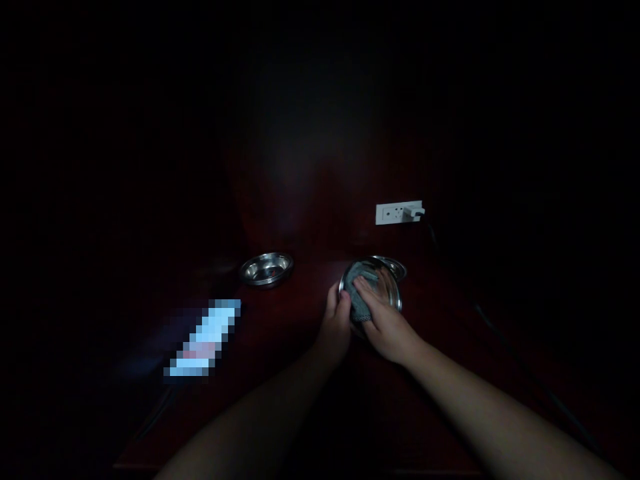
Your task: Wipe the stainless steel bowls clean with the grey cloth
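A shiny metal bowl (393, 290) is held up over the dark red table, its inside partly facing me. My left hand (336, 327) grips its left rim, with the thumb at the edge and the other fingers mostly behind it. Inside the bowl, my right hand (385, 323) presses a grey-green cloth (359, 300) against the metal, fingers closed over the fabric. Part of the cloth is covered by those fingers. Behind the held bowl, a second metal dish (399, 267) shows only in part.
Another metal bowl (267, 269) sits left on the table (295, 320), with small reddish marks inside. Nearer lies a bright, pixelated flat object (205, 340). A white wall socket (393, 213) holds a plug (414, 213). Thin cables run along both sides; the surroundings are very dark.
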Motion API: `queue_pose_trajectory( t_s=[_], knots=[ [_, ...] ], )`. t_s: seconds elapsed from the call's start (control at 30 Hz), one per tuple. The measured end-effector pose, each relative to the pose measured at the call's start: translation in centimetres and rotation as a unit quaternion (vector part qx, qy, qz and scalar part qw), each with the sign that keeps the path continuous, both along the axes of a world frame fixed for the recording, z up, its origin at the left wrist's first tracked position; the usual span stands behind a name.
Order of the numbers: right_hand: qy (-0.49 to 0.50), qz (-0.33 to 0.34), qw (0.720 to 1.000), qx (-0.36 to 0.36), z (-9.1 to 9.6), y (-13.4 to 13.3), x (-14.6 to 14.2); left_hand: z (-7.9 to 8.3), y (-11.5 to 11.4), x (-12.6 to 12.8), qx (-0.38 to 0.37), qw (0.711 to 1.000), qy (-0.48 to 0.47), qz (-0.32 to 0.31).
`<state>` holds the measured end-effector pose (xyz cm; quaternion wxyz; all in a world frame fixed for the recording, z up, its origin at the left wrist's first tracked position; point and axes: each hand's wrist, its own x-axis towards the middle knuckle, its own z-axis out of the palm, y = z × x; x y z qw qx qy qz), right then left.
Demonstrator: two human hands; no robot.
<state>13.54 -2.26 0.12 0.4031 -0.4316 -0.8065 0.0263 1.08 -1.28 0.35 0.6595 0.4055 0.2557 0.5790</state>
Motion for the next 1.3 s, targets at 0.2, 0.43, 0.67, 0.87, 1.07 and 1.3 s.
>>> queue_pose_trajectory(
  t_s=[0.2,0.43,0.67,0.87,1.07,1.3],
  knots=[
    [-0.062,-0.123,0.991,0.001,1.3,-0.3,-0.4,0.2,-0.5,0.4,0.104,0.994,0.017,0.04],
    [-0.169,-0.144,0.972,-0.072,2.0,-0.7,-0.2,-0.8,0.2,0.3,0.133,0.986,0.054,0.089],
    [-0.178,-0.023,0.975,-0.129,2.8,-1.1,0.9,-0.9,1.0,-0.4,0.154,0.961,0.162,0.164],
    [-0.12,0.102,0.983,-0.094,2.6,-1.3,0.9,-0.1,0.9,-0.9,0.122,0.945,0.219,0.21],
    [-0.08,0.115,0.988,-0.059,1.6,-1.2,-0.1,0.8,0.8,-0.9,0.075,0.95,0.22,0.209],
    [-0.056,0.103,0.993,-0.032,1.6,-1.5,-1.3,1.1,0.8,-0.8,0.046,0.957,0.211,0.196]
  ],
)
